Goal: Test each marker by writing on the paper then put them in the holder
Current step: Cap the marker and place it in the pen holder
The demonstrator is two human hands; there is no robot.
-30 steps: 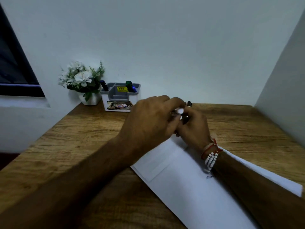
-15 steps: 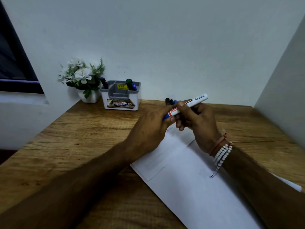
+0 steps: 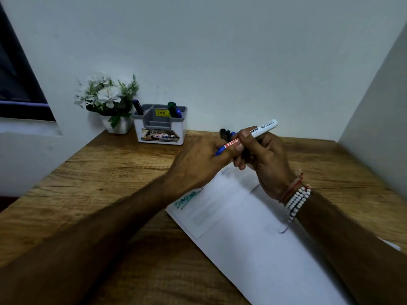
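Now, whiteboard marker [image 3: 262, 128] held in both hands above the paper [image 3: 253, 238]
Left hand [image 3: 198, 164] pinches its blue cap [image 3: 219, 152], right hand [image 3: 266, 159] curls round the barrel plus spare markers [image 3: 225, 134]; holder [image 3: 160, 128] stands at the desk's [image 3: 110, 172] back edge, 3 markers [image 3: 171, 107] in it

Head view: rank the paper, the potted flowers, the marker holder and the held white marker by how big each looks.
1. paper, though it lies nearest the camera
2. potted flowers
3. holder, only a little smaller than the flowers
4. white marker, long but thin
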